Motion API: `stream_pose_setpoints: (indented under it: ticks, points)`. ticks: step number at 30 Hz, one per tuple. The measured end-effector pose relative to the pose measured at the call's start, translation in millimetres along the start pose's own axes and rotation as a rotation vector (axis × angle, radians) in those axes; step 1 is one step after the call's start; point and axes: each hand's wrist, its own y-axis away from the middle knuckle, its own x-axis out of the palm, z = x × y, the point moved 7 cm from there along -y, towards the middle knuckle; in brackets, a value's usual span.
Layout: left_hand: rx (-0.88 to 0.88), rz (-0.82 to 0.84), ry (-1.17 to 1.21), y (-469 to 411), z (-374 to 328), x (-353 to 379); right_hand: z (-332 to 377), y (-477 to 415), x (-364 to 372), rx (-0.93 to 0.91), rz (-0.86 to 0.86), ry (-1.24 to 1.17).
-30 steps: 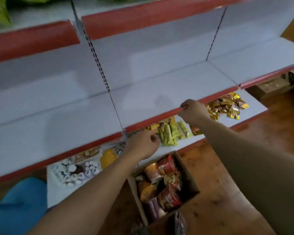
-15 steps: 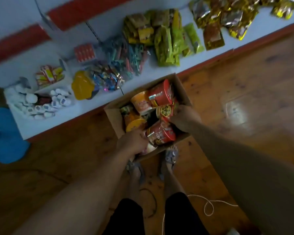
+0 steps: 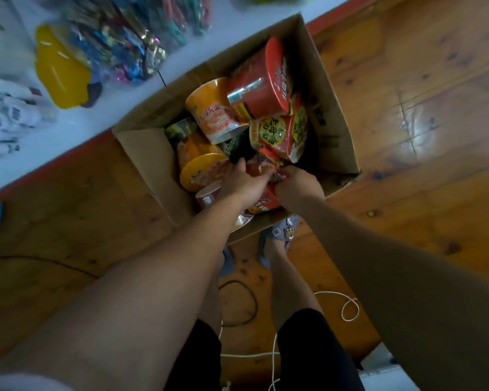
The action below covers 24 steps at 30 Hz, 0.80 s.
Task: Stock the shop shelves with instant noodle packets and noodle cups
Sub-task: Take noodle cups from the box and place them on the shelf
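Frame centre: left hand [image 3: 242, 182] and right hand [image 3: 299, 186] clasp 1 red noodle cup [image 3: 266, 201] in the cardboard box [image 3: 332, 117]; lifting it could topple the tilted cups [image 3: 254, 86] piled above.

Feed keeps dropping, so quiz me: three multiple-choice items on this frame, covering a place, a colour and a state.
1. Where does the cardboard box stand? A on the wooden floor by the low shelf; B on the shelf; C on a chair.
2. The big cup lying at the box's far end is: A blue; B red; C green.
3. The left hand and right hand are: A both on the shelf; B hanging empty; C both gripping the near red cup in the box.
Answers: 1 A, floorboards show around it; 2 B, its side and lid are red; 3 C, the fingers of both curl on it.
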Motion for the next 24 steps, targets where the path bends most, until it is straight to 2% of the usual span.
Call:
stream_pose_setpoints:
  ticks: [6, 12, 16, 20, 24]
  points:
    - [0.013, -0.033, 0.080, -0.1, -0.5, -3.5, -2.3, 1.5, 8.7, 0.009, 0.032, -0.092]
    - [0.009, -0.095, 0.269, 15.8, 19.4, -20.1, 7.5, 9.5, -7.5, -0.001, -0.109, -0.159]
    - [0.002, -0.128, 0.409, 36.7, 31.7, -43.2, 24.7, 27.1, -20.9, -0.034, -0.194, -0.219]
    - [0.048, -0.119, 0.495, 62.8, 39.3, -74.5, 48.0, 55.2, -28.6, -0.008, -0.163, -0.320]
    - [0.142, -0.140, 0.563, 102.7, 40.0, -120.1, 85.7, 102.8, -44.0, -0.069, -0.201, -0.403]
